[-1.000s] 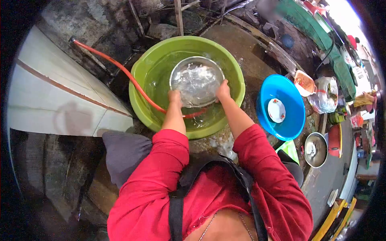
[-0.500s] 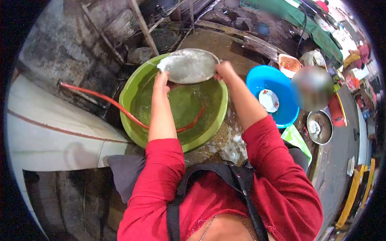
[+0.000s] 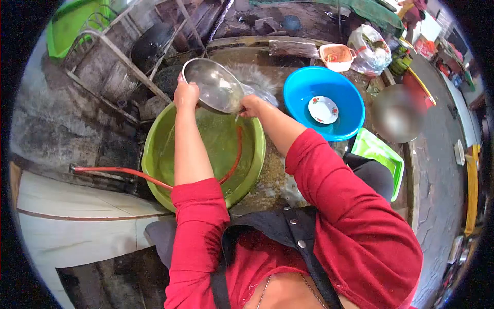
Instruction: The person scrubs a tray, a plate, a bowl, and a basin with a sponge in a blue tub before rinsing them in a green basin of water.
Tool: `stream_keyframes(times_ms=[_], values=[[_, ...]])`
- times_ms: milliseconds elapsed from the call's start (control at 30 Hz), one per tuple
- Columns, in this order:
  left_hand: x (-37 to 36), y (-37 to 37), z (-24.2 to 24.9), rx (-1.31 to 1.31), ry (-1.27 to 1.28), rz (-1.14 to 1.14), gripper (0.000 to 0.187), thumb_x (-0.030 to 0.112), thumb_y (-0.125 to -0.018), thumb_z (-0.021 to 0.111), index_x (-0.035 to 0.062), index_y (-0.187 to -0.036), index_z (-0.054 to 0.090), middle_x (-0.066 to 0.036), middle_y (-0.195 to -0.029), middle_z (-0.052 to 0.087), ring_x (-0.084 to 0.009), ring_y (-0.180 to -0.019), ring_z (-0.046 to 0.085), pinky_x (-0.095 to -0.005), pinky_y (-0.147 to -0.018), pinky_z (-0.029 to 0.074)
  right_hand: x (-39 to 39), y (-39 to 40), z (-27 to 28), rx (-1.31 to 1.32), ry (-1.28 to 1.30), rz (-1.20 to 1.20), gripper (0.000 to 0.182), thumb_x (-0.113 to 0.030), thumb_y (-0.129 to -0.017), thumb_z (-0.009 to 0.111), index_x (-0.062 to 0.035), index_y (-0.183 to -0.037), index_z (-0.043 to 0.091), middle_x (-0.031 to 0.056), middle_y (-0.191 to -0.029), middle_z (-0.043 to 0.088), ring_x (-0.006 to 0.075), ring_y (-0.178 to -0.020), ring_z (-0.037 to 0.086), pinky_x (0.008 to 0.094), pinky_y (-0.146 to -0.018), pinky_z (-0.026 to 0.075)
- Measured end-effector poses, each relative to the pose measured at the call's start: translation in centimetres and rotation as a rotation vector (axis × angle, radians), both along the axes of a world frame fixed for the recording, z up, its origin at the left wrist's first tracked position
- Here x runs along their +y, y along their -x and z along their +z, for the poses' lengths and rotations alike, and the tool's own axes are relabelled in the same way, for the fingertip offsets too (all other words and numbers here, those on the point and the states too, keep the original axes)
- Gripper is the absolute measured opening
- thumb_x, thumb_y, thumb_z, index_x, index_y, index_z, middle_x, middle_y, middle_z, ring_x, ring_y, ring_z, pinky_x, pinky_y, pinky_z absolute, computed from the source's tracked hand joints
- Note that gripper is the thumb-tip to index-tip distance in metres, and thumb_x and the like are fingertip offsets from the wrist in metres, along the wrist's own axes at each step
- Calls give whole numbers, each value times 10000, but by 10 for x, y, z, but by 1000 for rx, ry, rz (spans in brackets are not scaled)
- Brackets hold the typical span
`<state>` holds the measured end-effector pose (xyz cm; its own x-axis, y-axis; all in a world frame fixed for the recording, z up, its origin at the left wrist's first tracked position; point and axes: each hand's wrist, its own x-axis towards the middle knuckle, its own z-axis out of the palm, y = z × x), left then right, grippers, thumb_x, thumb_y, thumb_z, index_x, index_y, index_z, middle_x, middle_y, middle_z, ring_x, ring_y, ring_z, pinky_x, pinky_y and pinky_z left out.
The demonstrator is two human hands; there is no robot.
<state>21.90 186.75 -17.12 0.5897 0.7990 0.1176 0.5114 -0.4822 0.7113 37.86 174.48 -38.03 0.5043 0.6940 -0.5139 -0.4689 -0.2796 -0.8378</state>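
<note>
A round metal bowl (image 3: 218, 85) is tipped steeply above the far rim of the green tub (image 3: 150, 154). Its left rim is gripped by my left hand (image 3: 186, 95), fingers closed round the edge. My right hand (image 3: 252, 106) closes on the rim at the lower right. Water (image 3: 254, 80) splashes out past the bowl's far side, toward the ground behind the tub. More water lies in the tub, and a red hose (image 3: 123, 170) runs over the left rim into it.
To the right stands a blue basin (image 3: 355, 121) with a floral white dish (image 3: 323, 109) in it. Nearby are a green tray (image 3: 382, 157), a blurred round metal vessel (image 3: 397, 114), an orange-white container (image 3: 337, 56) and a plastic bag (image 3: 369, 49). A metal frame (image 3: 121, 59) leans at left.
The bowl, held flatter with water in it before, is now tipped over and its water is flung out away from me. The view has shifted; both hands keep hold of the rim.
</note>
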Motion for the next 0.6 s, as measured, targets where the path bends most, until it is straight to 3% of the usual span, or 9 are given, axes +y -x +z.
stream_keyframes(times_ms=[67, 133, 200, 233, 333, 400, 433, 467, 600], values=[[-14, 2, 2, 16, -272, 13, 544, 126, -787, 426, 180, -1317, 310, -221, -963, 600, -351, -838, 602, -388, -728, 478, 26, -20, -41, -1082, -293, 406, 58, -50, -744, 548, -43, -733, 604, 107, -609, 570, 256, -582, 589, 336, -415, 457], [-35, 10, 7, -3, -238, 2, 505, 111, -786, 428, 162, -1286, 370, -224, -998, 587, -366, -909, 574, -410, -803, 433, 1, -19, -46, -1090, -282, 406, 103, -13, -747, 508, -8, -841, 551, 123, -722, 586, 253, -605, 578, 394, -545, 518], [-47, 15, 3, -136, -263, -43, 445, 84, -784, 427, 132, -1226, 453, -214, -1009, 587, -358, -925, 568, -407, -796, 436, -29, 39, 67, 194, -98, -198, 132, -16, -759, 501, 4, -885, 537, 119, -716, 574, 257, -635, 585, 392, -528, 519], [-54, 19, -4, -277, -277, -51, 368, 70, -802, 436, 94, -1162, 511, -205, -1004, 593, -333, -935, 574, -391, -791, 439, -32, 38, 64, 200, -103, -207, 132, -16, -759, 501, 4, -885, 537, 119, -716, 574, 257, -635, 585, 392, -528, 519], [-45, 31, -37, -377, -273, 69, 325, 93, -822, 477, 30, -1139, 512, -181, -986, 610, -293, -908, 590, -366, -784, 439, -40, 38, 53, 171, -204, -319, 153, -36, -769, 515, -9, -920, 523, 128, -711, 565, 259, -655, 592, 388, -537, 525], [-31, 53, -66, -505, -37, 97, 318, 137, -830, 516, -38, -1096, 517, -159, -966, 619, -252, -875, 587, -346, -781, 437, -48, 51, 56, -188, -143, -448, 189, -58, -743, 571, -36, -924, 520, 132, -745, 568, 241, -682, 600, 366, -545, 527], [-16, 64, -93, -506, -39, 154, 324, 167, -834, 528, -50, -1075, 529, -159, -969, 617, -248, -866, 580, -344, -776, 437, -67, 74, 93, -336, -16, -388, 272, -62, -693, 617, -9, -942, 522, 164, -906, 580, 290, -758, 604, 396, -584, 511], [-3, 75, -126, -509, -43, 216, 336, 197, -838, 540, -61, -1053, 541, -158, -972, 615, -244, -857, 574, -341, -771, 438, -60, 73, 70, -749, 49, -408, 299, -56, -667, 617, -16, -946, 516, 189, -960, 573, 331, -820, 588, 404, -703, 482], [8, 114, -219, -626, 637, 569, 574, 457, -787, 568, -51, -1053, 567, -187, -1036, 588, -248, -854, 563, -350, -774, 440, -40, 115, 48, -1142, 4, -422, 203, -13, -713, 476, -18, -915, 498, 203, -949, 546, 382, -874, 537, 418, -765, 439]])
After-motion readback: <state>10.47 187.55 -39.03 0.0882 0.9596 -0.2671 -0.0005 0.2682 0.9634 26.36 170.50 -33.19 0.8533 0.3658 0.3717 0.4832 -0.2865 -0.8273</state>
